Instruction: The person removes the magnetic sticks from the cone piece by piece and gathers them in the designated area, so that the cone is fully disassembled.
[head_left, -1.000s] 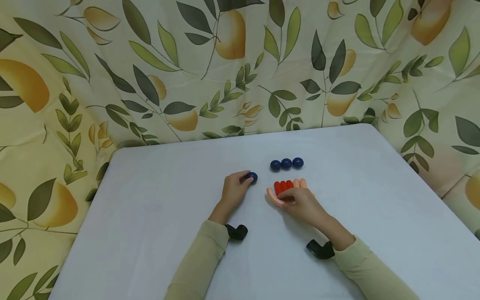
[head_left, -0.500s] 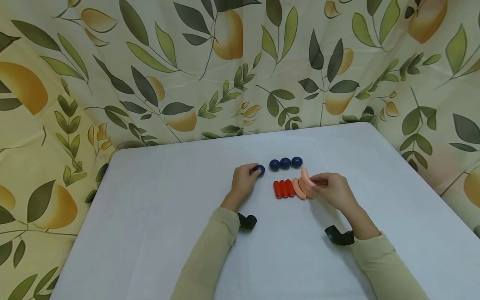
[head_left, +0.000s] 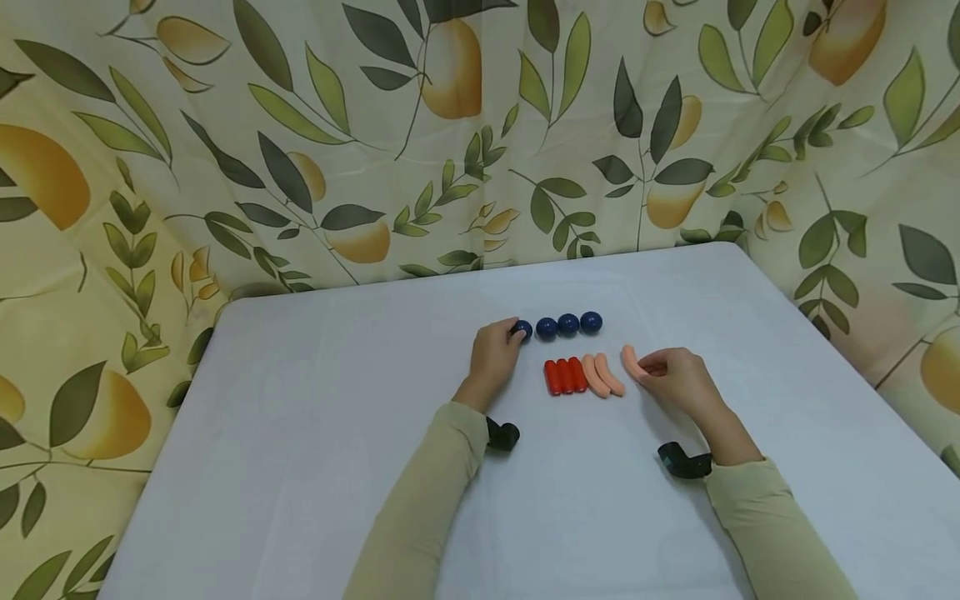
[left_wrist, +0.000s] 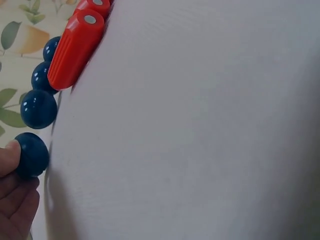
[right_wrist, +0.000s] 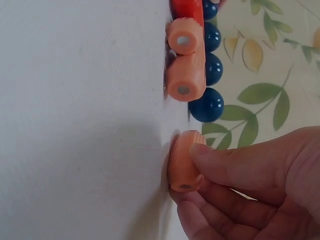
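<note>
My left hand [head_left: 496, 354] pinches a dark blue ball [left_wrist: 33, 155] between thumb and fingers, a small gap left of a row of three blue balls [head_left: 568, 324]. My right hand [head_left: 684, 379] pinches a curved peach stick [right_wrist: 185, 161] with a pale round spot on its end. That stick stands just right of two more curved peach sticks [head_left: 603, 375], which lie side by side. Against them on the left are three straight red sticks [head_left: 566, 377]. In the left wrist view a red stick [left_wrist: 79, 47] partly covers the balls behind it.
A white-covered table [head_left: 322, 433] carries everything. Behind it and along the sides hangs a cloth [head_left: 450, 167] printed with leaves and fruit. A black camera [head_left: 502, 435] sits at the left wrist and another black camera [head_left: 684, 461] at the right.
My left hand has brought its ball right and back, up near the ball row. My right hand has carried a peach stick from the left of the red sticks over to the right side.
</note>
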